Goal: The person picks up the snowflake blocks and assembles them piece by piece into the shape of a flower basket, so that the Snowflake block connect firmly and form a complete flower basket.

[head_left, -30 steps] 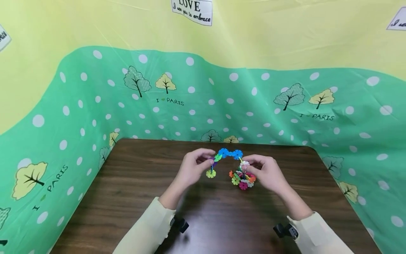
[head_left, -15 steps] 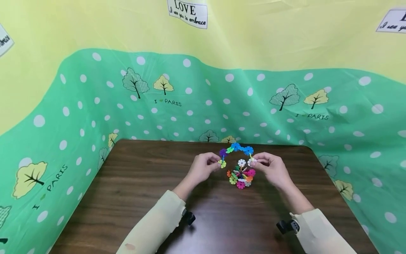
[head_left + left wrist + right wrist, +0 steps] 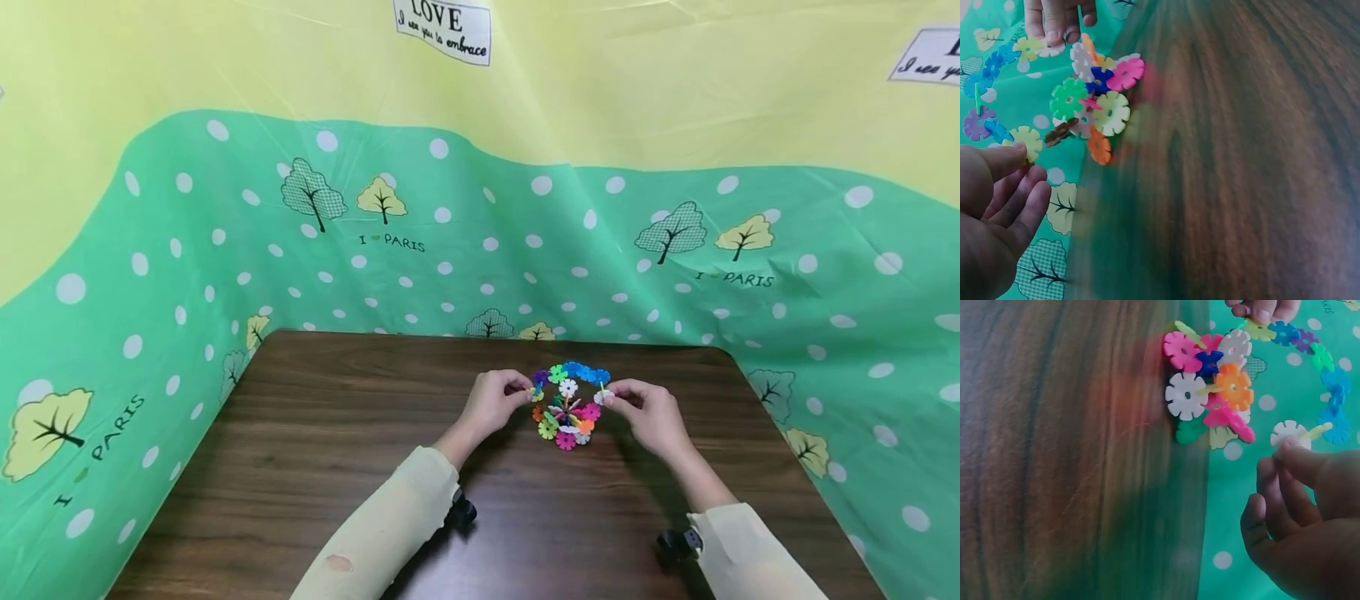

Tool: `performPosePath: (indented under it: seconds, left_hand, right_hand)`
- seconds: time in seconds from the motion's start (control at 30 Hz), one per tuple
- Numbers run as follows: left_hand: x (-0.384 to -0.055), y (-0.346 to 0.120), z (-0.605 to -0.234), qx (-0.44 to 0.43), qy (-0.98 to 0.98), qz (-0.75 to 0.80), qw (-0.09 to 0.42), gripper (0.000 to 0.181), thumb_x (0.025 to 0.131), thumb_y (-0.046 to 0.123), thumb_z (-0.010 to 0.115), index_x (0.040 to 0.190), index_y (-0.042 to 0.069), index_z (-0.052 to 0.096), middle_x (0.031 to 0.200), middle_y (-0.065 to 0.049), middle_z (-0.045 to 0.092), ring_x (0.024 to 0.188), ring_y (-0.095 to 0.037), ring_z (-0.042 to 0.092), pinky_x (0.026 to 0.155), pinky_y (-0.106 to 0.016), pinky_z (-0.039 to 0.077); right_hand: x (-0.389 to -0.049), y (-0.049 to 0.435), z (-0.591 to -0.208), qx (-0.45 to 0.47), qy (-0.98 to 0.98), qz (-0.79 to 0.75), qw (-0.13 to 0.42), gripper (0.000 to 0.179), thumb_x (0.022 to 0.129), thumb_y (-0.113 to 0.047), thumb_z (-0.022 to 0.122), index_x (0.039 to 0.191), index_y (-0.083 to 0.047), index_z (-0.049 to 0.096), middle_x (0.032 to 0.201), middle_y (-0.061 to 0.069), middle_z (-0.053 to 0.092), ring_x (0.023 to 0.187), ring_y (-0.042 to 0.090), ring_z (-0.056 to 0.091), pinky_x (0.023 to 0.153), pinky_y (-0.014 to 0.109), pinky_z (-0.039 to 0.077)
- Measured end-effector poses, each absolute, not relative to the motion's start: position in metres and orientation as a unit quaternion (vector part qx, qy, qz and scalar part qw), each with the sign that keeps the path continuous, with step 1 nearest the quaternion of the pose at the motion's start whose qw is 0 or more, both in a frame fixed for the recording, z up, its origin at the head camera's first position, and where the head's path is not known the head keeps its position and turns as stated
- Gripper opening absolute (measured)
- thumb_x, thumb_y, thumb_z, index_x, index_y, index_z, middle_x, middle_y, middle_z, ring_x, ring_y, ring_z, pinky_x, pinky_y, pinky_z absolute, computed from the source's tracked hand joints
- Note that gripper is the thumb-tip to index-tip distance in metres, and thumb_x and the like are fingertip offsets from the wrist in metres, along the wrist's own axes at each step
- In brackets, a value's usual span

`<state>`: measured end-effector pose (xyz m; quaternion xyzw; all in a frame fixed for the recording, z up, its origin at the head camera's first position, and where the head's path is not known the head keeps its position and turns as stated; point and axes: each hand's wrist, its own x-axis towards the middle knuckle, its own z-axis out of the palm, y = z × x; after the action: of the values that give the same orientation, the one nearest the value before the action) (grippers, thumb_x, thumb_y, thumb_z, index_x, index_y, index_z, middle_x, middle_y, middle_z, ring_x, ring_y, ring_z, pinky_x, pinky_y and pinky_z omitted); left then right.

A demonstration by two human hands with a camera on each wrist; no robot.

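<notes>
A curved chain of flower-shaped plastic snowflake discs [image 3: 585,372], in blue, green, purple, yellow and white, hangs between the two hands. My left hand [image 3: 492,408] pinches the yellow-green disc [image 3: 1026,142] at one end. With thumb and fingers, my right hand [image 3: 654,418] pinches the white disc [image 3: 1289,433] at the other end. Between the hands a ball-like cluster of linked snowflake discs [image 3: 566,421] stands on the table, with a white disc [image 3: 567,387] sticking up on top. The chain arches behind this cluster; whether they touch cannot be told.
The dark wood-grain table [image 3: 337,467] lies under both arms. A green and yellow printed cloth [image 3: 450,225] hangs at the back and sides. A small black camera [image 3: 461,510] sits at the left wrist, another [image 3: 678,546] at the right.
My left hand has moved right, its grip shifting from near the purple disc to the yellow-green end disc. The right hand went slightly right, off the cluster. The chain rose, then came lower.
</notes>
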<state>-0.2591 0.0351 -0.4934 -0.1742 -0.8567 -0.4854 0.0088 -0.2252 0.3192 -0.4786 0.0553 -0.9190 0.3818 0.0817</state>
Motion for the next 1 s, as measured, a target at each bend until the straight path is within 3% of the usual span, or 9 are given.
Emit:
performPosePath:
  seconds: [0.6,1.0]
  left_hand:
    - [-0.257,0.036,-0.497,-0.201,-0.872,-0.444,0.037,0.007,0.096,0.019,0.074,0.101,0.016,0.078,0.097,0.007,0.076,0.087,-0.006,0.066,0.080,-0.023,0.056]
    - [-0.258,0.037,-0.504,-0.196,-0.866,-0.459,0.037,0.005,0.095,0.019,0.075,0.099,0.016,0.077,0.094,0.006,0.076,0.087,-0.006,0.065,0.080,-0.024,0.056]
  right_hand:
    - [-0.220,0.326,-0.497,0.037,-0.916,0.391,0.084,0.015,0.097,-0.022,0.073,0.106,-0.011,0.077,0.100,0.008,0.076,0.089,0.020,0.065,0.074,0.023,0.054]
    - [-0.222,0.324,-0.501,0.037,-0.906,0.418,0.052,0.014,0.099,-0.020,0.070,0.105,-0.008,0.074,0.101,0.010,0.076,0.086,0.021,0.067,0.070,0.023,0.055]
